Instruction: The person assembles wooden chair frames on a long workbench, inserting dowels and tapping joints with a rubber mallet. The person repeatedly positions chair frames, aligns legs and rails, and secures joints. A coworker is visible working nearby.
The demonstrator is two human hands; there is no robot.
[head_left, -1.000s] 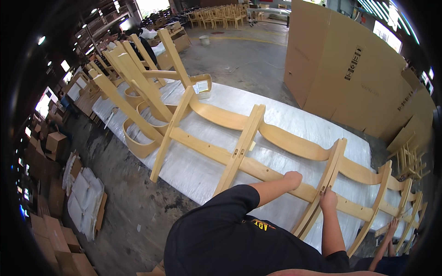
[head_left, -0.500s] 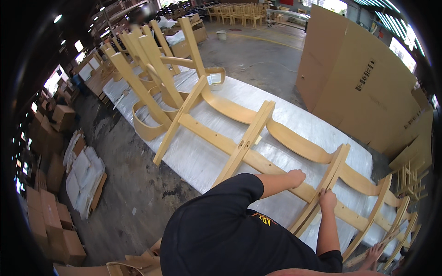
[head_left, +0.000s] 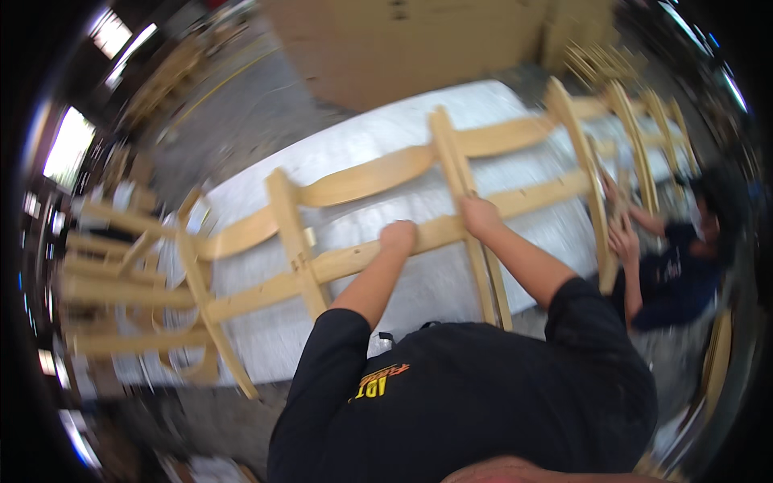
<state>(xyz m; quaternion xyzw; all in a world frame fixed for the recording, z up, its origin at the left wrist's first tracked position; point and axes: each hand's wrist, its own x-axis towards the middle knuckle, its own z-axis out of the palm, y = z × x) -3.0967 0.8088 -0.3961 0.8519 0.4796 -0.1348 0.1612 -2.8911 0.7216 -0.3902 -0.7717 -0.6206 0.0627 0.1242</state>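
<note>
A row of pale wooden chair frames [head_left: 354, 183] lies joined across a grey padded table [head_left: 419, 133]. My left hand [head_left: 398, 237] is closed on the long straight rail [head_left: 346, 259] of the frames. Just to its right, my right hand [head_left: 481, 216] grips where a cross leg [head_left: 459, 165] meets that rail. Both arms reach out from black short sleeves. The picture is blurred by motion.
A co-worker in a dark blue shirt [head_left: 676, 274] stands at the right, both hands [head_left: 622, 235] on another chair leg. Large cardboard boxes [head_left: 419, 40] rise behind the table. More chair frames [head_left: 121, 274] are stacked at the left on the concrete floor.
The view has swung sharply, so the table now runs across the upper picture and the co-worker shows at the right. My hands stay on the same rail, closer together.
</note>
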